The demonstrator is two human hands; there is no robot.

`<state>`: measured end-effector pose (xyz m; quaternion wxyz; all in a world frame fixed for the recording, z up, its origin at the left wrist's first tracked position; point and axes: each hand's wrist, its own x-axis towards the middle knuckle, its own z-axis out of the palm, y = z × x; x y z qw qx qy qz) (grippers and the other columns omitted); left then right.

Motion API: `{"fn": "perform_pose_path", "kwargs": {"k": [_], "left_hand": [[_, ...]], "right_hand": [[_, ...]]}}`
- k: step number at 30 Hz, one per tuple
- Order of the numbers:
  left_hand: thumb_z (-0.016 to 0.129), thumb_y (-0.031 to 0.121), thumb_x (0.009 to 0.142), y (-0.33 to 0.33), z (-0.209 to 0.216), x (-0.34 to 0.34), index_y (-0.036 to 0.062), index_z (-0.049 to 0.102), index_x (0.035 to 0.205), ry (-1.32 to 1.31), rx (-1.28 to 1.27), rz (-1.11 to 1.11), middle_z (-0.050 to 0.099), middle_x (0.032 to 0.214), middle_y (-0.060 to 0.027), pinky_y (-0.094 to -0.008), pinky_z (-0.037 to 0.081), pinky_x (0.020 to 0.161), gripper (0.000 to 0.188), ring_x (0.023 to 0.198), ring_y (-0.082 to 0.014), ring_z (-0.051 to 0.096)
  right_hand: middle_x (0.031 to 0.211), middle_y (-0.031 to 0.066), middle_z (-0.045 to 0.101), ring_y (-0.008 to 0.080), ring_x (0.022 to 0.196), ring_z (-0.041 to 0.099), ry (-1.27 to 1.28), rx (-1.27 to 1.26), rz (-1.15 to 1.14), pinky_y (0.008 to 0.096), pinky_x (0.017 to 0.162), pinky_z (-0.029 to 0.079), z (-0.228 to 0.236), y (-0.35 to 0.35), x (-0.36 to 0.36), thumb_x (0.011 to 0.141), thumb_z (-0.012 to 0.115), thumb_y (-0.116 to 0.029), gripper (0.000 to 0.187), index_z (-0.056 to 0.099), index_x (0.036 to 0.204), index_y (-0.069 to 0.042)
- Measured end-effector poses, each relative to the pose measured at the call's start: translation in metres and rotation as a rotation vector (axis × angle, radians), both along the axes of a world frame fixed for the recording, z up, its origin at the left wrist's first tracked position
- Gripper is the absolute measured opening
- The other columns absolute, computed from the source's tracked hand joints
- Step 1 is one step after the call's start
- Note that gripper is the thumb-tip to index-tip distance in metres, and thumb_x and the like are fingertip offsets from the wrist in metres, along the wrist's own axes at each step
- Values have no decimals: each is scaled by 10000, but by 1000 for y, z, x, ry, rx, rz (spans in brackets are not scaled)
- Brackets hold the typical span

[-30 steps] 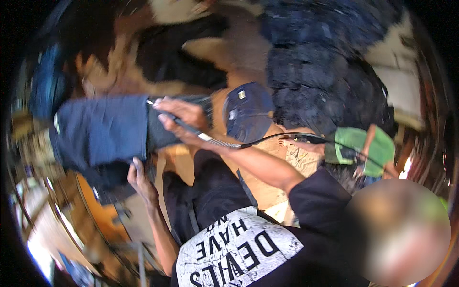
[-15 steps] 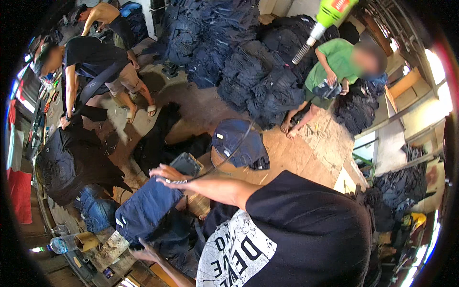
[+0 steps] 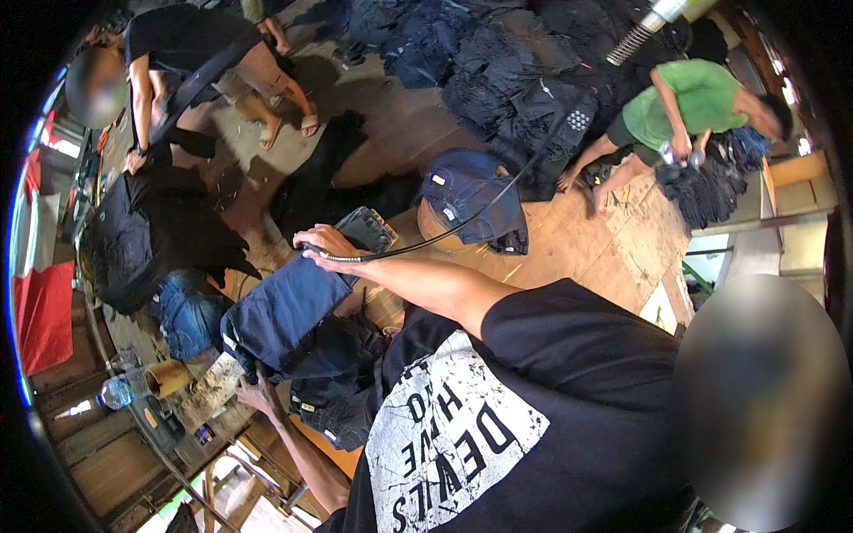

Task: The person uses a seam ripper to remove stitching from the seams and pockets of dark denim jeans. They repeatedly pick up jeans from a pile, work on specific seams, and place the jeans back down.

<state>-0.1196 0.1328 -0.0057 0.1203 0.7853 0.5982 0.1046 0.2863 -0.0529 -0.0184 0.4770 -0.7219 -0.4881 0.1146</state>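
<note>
A folded navy-blue garment (image 3: 289, 306) lies stretched out before me. My right hand (image 3: 329, 242) is closed at its upper end, fingers curled. There a black cord with a ringed, spring-like sleeve (image 3: 345, 258) meets the fingers; what they grip is mostly hidden. My left hand (image 3: 258, 395) reaches the garment's lower left corner, thumb and fingers apart at the edge. Beside the right hand sits a dark block with a metallic rim (image 3: 369, 229). More dark garments (image 3: 342, 413) lie beneath and beside the navy one, and crumpled blue jeans (image 3: 187, 311) lie to its left.
Folded denim (image 3: 471, 195) rests on a round stool. Black cloth (image 3: 151, 249) hangs beside a bending person in black (image 3: 191, 40). Another person in green (image 3: 680, 107) stands by heaped dark garments (image 3: 515, 89). A plastic bottle (image 3: 115, 391) lies at the left; a spring-ended fixture (image 3: 644, 31) hangs above.
My left hand has come up to the navy garment's corner from below. My right hand stays at the upper end. The view has shifted, and the person in green bends lower.
</note>
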Motion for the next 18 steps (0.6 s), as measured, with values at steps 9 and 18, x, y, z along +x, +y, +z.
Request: {"fn": "perform_pose_path", "kwargs": {"k": [9,18], "left_hand": [[808,261,1010,-61,54,61,-59,721,1273,-343,-123,-106,805,1140,-206,-423,577,926,423,1000,-281,747],[839,394,956,-183,44,336,95,644,1158,-481,-43,-17,769,1032,-214,-520,567,785,410,977,-449,746]], "right_hand": [[1124,187,745,407,1080,699,-80,289,50,500,984,553,8,-64,88,919,694,-63,269,733,1186,-59],[1114,160,796,357,1009,763,-279,-1,-512,440,909,581,51,-98,296,1034,721,-232,222,765,1216,-113]]}}
